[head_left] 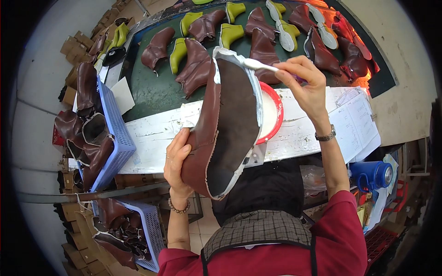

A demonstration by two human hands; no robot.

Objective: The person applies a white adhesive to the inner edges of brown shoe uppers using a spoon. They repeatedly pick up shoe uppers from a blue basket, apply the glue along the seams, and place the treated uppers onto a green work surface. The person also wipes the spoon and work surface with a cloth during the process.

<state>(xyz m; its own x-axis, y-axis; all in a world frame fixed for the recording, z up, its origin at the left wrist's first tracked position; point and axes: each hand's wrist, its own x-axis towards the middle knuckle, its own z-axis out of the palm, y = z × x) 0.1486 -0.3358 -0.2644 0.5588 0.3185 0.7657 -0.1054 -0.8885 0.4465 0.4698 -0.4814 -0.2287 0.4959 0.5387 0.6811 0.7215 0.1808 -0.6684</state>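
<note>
My left hand (pixel 177 161) is closed round a brown leather boot upper (pixel 198 149), held up over the bench with its dark sole side facing me. Wet white paste coats the folded edge at its far end and runs down the right rim. Between the fingers and thumb of my right hand (pixel 306 85) is a slim white brush (pixel 261 66), like a toothbrush, with a bit of purple near the grip. Its head touches the upper's far right edge; the bristles are hard to see. Partly behind the upper stands a red-rimmed bowl (pixel 280 112) of white liquid.
Brown boot uppers (pixel 159 48) and olive-green lasts (pixel 231 34) line the green belt (pixel 142 92) beyond the white bench (pixel 152 138). Left are two blue baskets (pixel 117 133) of uppers. Papers (pixel 354 124) and a blue flask (pixel 375 175) are right. An orange glow lights the far right.
</note>
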